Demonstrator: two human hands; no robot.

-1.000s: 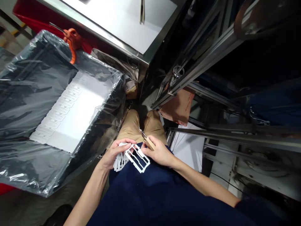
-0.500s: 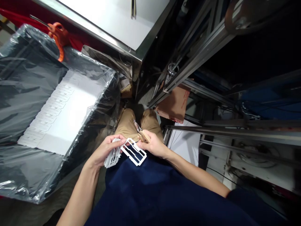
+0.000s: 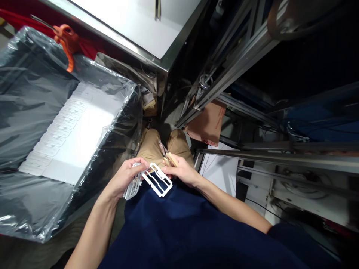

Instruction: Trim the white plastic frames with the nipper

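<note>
hands met over the lap, above the khaki knees, and the work sat between them. left hand was curled shut around a small stack of white plastic frames, fingers over the top and thumb beneath, the stack fanning out toward the lower left. one more white frame lay loose from the stack, its long axis running from the left fingertips down and to the right, its near end touching the left hand and its upper edge touching the right hand. that right hand was closed on a wooden-handled tool, pinched between thumb and forefinger, with the metal tip pointing up and away from the frame toward the knees; whether the same fingers also gripped the frame's edge could not be told. so the frame lay just below and left of the tool, nearer its handle than its tip, and both hands were about equally close to it. off to the left stood a black bin lined with clear plastic film, its floor holding a flat layer of white parts, with an orange clamp at its far edge. beyond, a steel-rimmed table and a metal rack.
</note>
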